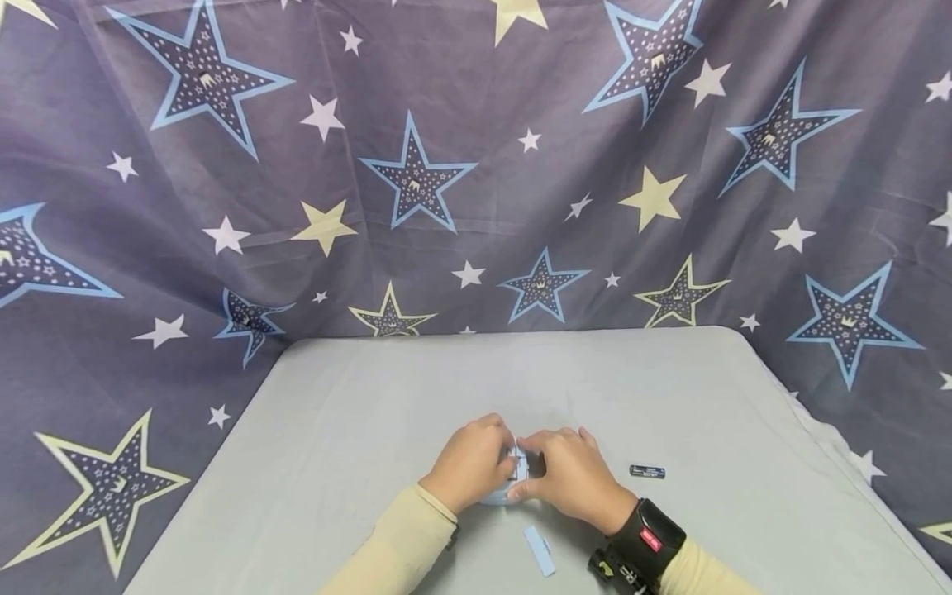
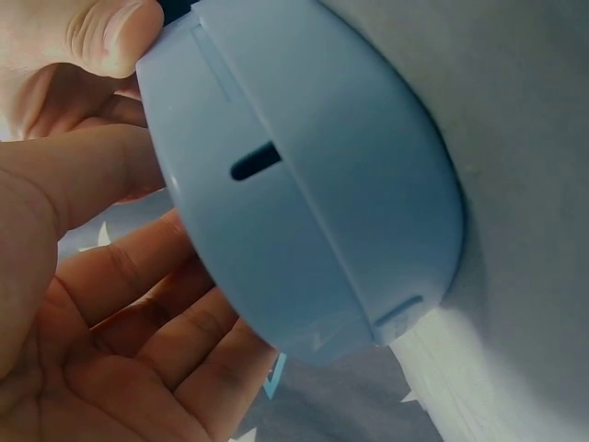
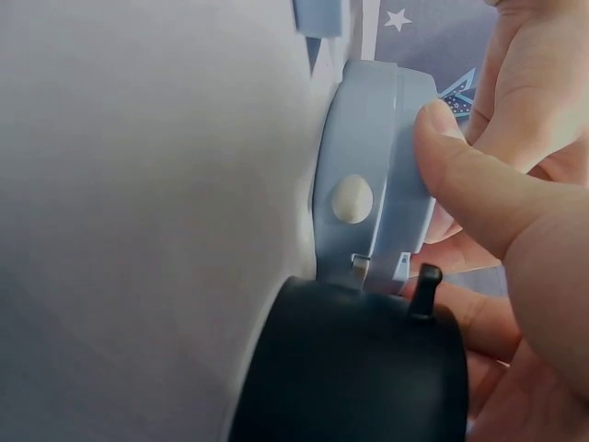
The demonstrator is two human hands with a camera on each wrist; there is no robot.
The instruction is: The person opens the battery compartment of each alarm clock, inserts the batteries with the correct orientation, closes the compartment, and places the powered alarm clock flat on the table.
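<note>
A rounded light-blue plastic device (image 1: 494,498) stands on the table between both hands, a cavity on its upper side partly covered by fingers. My left hand (image 1: 472,463) holds it from the left, thumb and fingers bent at the cavity. The left wrist view shows a dark slot in the smooth blue casing (image 2: 340,175). From the right, my right hand (image 1: 568,475) grips the device with thumb and fingers on its edge. A pale round knob (image 3: 352,199) shows on the casing in the right wrist view. Whether anything sits in the cavity, I cannot tell.
A dark cylindrical battery (image 1: 647,472) lies on the table right of the right hand. Nearer the front lies a narrow light-blue plastic strip (image 1: 540,551) with a small tab. Star-patterned cloth (image 1: 416,273) hangs behind and beside the grey-covered table (image 1: 357,397).
</note>
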